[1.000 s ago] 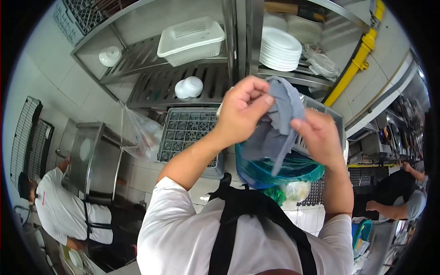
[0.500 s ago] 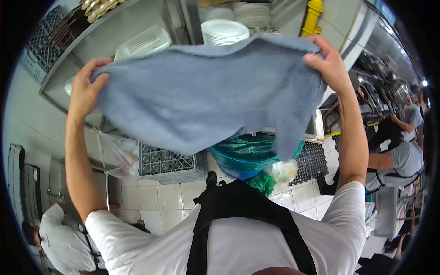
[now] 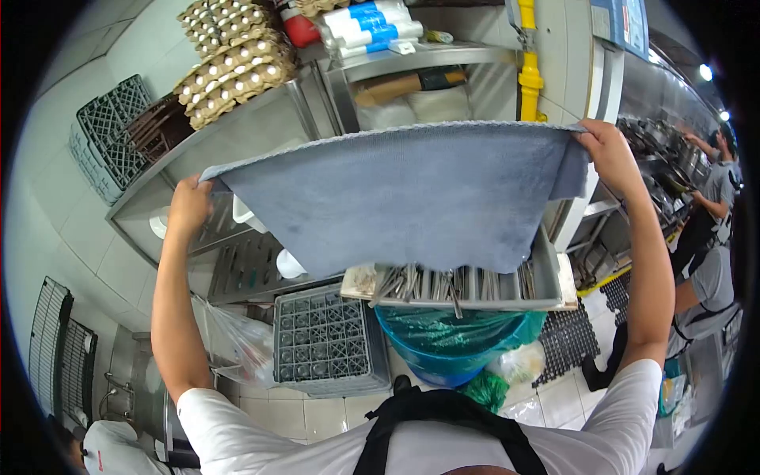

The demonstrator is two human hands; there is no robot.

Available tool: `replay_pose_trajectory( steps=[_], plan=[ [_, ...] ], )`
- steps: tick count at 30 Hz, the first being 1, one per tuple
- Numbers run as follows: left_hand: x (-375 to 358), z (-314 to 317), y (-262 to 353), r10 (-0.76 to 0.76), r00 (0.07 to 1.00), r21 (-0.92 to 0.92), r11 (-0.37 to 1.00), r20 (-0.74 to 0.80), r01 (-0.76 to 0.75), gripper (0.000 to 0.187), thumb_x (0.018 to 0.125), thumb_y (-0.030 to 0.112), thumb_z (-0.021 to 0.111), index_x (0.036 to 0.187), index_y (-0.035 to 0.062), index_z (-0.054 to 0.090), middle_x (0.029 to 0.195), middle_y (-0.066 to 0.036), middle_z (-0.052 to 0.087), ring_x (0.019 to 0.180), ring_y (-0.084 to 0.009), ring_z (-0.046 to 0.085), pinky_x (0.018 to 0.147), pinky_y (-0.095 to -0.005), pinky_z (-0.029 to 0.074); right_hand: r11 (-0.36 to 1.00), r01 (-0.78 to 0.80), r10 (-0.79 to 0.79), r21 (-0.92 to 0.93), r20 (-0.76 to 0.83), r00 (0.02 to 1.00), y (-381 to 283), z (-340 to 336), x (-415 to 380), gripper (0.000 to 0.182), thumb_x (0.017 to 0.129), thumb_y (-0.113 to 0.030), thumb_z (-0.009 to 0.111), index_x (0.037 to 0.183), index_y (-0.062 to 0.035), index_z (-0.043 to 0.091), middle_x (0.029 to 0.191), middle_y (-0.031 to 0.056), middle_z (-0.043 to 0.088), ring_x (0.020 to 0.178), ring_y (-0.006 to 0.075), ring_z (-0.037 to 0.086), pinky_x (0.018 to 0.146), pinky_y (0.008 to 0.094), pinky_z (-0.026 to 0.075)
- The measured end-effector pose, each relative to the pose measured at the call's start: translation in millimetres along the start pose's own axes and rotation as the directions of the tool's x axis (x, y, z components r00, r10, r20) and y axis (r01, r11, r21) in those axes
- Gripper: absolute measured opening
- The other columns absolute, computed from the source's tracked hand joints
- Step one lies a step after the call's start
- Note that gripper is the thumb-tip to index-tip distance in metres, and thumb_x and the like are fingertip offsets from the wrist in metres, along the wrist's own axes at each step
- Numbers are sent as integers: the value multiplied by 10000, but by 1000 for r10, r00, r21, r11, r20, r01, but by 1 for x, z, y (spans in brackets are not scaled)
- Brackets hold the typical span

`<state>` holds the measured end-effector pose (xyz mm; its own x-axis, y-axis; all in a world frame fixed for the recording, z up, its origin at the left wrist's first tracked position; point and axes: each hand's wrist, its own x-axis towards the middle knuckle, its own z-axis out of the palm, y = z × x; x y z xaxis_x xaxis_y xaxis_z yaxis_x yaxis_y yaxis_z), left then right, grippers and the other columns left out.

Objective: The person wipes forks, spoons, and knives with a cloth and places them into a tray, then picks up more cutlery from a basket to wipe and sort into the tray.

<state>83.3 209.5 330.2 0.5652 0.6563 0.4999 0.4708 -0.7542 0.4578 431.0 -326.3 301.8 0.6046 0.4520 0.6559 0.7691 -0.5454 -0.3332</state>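
A grey-blue cloth (image 3: 396, 198) hangs stretched out in the air in front of me. My left hand (image 3: 191, 207) pinches its upper left corner, and my right hand (image 3: 608, 154) grips the upper right corner. Along the top the edge runs nearly taut, while the lower part droops freely. Behind and below the cloth, a grey cutlery tray (image 3: 475, 303) shows several metal utensils in its compartments; the cloth hides its back part. Part of a white dish (image 3: 290, 264) peeks out under the cloth's left side.
A grey glass rack (image 3: 332, 340) stands on the floor beside a blue bin (image 3: 443, 356) lined with green plastic. Egg trays (image 3: 237, 75) are stacked on the upper shelf. A yellow pipe (image 3: 529, 79) runs up the wall. Co-workers stand at the right (image 3: 716, 198) and lower left (image 3: 119, 447).
The cloth has gone from bunched and folded to spread wide, its top edge straightened. My hands have moved farther apart, and the view has tilted up, showing more of the shelf and the cutlery tray.
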Motion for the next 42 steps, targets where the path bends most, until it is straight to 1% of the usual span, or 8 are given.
replay_pose_trajectory(
  steps=[6, 10, 15, 16, 27, 38, 40, 42],
  plan=[
    [73, -74, 38, 31, 854, -697, 564, -519, -443, 264, 906, 0, 464, 1160, -21, 532, 907, -96, 638, 760, -160, 650, 637, -244, 536, 966, -12, 43, 258, -116, 992, 8, -87, 125, 229, 940, -288, 536, 1020, -86, 609, 639, -25, 541, 603, 52, 552, 588, 210, 449],
    [54, -64, 98, 104, 347, -260, 475, -932, -841, 512, 909, 139, 607, 1307, -88, 378, 1342, -244, 426, 1160, -316, 535, 948, -369, 488, 942, 335, -183, -27, -877, 444, -110, -41, 93, 407, 901, -315, 616, 1181, -26, 552, 1031, 117, 639, 911, 188, 630, 825, 325, 494],
    [89, 15, 87, 486, 301, 261, 787, -821, -559, 485, 931, 284, 548, 1260, -64, 475, 1352, -241, 455, 1297, -388, 374, 1079, -472, 278, 911, 119, -392, -396, -739, 547, -139, 93, 116, 405, 867, -259, 621, 1179, -6, 570, 1136, 210, 605, 1042, 392, 577, 938, 453, 438],
    [93, 12, 74, 524, 591, 274, 843, -613, -463, 424, 913, 280, 538, 1217, -15, 553, 1291, -226, 527, 1254, -403, 416, 1057, -477, 304, 971, 93, -213, -218, -628, 749, -127, 108, 126, 389, 844, -218, 626, 1164, -3, 582, 1139, 221, 601, 1068, 416, 557, 953, 470, 424],
    [222, 24, -126, 388, 658, 499, 866, -645, -22, 528, 898, 409, 483, 1325, 98, 514, 1380, -154, 487, 1294, -326, 422, 1060, -416, 334, 589, 141, -769, -796, -499, 400, -110, 138, 162, 239, 775, -145, 611, 973, -28, 672, 948, 167, 669, 888, 377, 635, 815, 450, 477],
    [397, -20, -125, 626, 455, 634, 757, -633, -159, 619, 895, 491, 466, 1365, 88, 471, 1430, -147, 434, 1353, -298, 343, 1110, -467, 235, 731, 211, -674, -649, -635, 378, -105, 167, 236, 275, 803, -186, 597, 1017, -27, 661, 1036, 197, 653, 949, 414, 600, 842, 475, 469],
    [468, -62, -143, 746, 395, 765, 627, -536, -145, 636, 895, 506, 463, 1373, 86, 463, 1439, -146, 425, 1364, -293, 329, 1119, -477, 217, 747, 7, -510, -664, -567, 647, -118, 165, 274, 321, 842, -256, 590, 1064, -31, 646, 1028, 198, 655, 936, 415, 604, 828, 482, 478],
    [365, -23, -18, 115, 673, 223, 972, -731, 77, 696, 866, 566, 417, 1401, 121, 432, 1509, -107, 322, 1390, -358, 260, 1094, -602, 159, 833, 171, -529, -525, -669, 523, -138, 165, 312, 483, 920, -428, 499, 1184, -37, 606, 1203, 243, 580, 1166, 404, 507, 980, 446, 409]
  ],
)
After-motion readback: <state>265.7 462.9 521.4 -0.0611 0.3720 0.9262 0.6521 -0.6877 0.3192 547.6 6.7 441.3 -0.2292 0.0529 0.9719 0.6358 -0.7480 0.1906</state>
